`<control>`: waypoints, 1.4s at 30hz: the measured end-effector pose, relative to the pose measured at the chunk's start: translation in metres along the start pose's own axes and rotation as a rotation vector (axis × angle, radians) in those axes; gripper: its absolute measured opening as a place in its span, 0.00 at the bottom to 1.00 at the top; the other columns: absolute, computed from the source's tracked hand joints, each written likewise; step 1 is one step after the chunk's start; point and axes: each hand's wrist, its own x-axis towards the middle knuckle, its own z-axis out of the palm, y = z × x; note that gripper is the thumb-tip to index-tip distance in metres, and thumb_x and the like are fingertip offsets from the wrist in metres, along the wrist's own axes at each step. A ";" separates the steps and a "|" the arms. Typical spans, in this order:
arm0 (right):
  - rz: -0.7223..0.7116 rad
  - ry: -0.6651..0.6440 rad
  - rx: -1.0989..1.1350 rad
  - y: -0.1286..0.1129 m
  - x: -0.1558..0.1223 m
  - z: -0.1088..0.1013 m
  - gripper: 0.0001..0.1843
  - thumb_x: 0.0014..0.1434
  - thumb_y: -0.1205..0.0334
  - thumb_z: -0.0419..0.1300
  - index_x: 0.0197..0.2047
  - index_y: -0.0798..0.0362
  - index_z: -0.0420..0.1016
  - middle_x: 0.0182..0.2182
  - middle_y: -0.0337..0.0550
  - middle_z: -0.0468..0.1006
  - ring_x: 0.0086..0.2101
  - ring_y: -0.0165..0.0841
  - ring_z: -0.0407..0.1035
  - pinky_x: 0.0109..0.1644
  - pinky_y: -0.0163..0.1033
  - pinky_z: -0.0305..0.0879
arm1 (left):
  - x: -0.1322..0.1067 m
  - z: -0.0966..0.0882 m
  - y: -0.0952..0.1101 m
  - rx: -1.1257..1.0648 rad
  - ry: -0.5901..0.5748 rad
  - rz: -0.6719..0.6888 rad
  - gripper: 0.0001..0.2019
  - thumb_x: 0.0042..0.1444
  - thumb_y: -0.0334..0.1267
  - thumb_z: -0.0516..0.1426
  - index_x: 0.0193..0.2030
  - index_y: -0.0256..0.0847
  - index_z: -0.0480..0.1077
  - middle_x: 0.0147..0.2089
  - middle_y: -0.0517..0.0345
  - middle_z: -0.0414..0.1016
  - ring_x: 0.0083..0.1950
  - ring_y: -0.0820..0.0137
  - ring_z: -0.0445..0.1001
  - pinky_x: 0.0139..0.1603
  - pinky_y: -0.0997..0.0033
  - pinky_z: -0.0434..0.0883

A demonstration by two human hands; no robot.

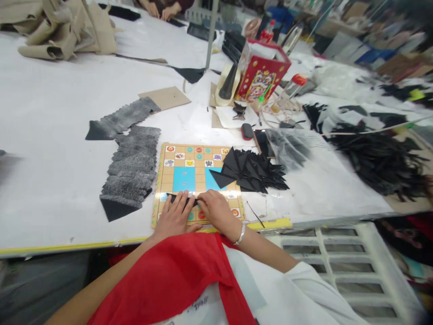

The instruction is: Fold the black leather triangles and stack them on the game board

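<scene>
My left hand point(176, 215) lies with fingers stretched out over a small black triangular piece point(172, 197), pressing it onto a game board point(200, 174) printed with animal pictures and squares. At the piece's right end, the fingers of my right hand point(219, 211) are closed together on its edge; the fingertips are partly hidden. A pile of black triangular pieces point(252, 169) rests on the board's right side and the table beyond it. Left of the board, overlapping rows of grey-black pieces point(130, 162) are laid out, with a second row point(123, 118) behind.
A red box point(262, 72), a tape roll point(227, 85) and a phone point(264, 143) stand or lie behind the pile. Black strips point(375, 149) are heaped at right, beige material point(64, 29) at back left. Another person's hands point(160, 10) are at the far edge. A metal pole point(211, 36) rises behind.
</scene>
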 end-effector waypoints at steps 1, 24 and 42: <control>0.014 -0.019 -0.024 -0.003 0.003 0.000 0.07 0.62 0.62 0.55 0.39 0.53 0.72 0.34 0.44 0.74 0.38 0.34 0.66 0.43 0.38 0.60 | -0.001 0.002 0.000 -0.003 0.042 0.015 0.38 0.56 0.58 0.49 0.67 0.33 0.52 0.66 0.38 0.55 0.67 0.52 0.55 0.66 0.46 0.48; -0.539 0.058 -0.065 -0.062 0.052 0.020 0.10 0.64 0.64 0.51 0.44 0.54 0.72 0.38 0.47 0.75 0.37 0.36 0.66 0.40 0.40 0.59 | -0.095 -0.043 -0.095 0.092 0.218 -0.430 0.10 0.62 0.35 0.49 0.43 0.37 0.71 0.43 0.49 0.74 0.45 0.64 0.70 0.47 0.63 0.69; -0.474 -0.129 -0.293 -0.132 0.103 0.051 0.11 0.64 0.65 0.50 0.35 0.54 0.73 0.35 0.47 0.72 0.38 0.39 0.62 0.39 0.42 0.49 | -0.105 -0.057 -0.146 -0.052 0.286 -0.444 0.08 0.58 0.32 0.50 0.33 0.38 0.70 0.34 0.54 0.73 0.38 0.68 0.71 0.42 0.69 0.70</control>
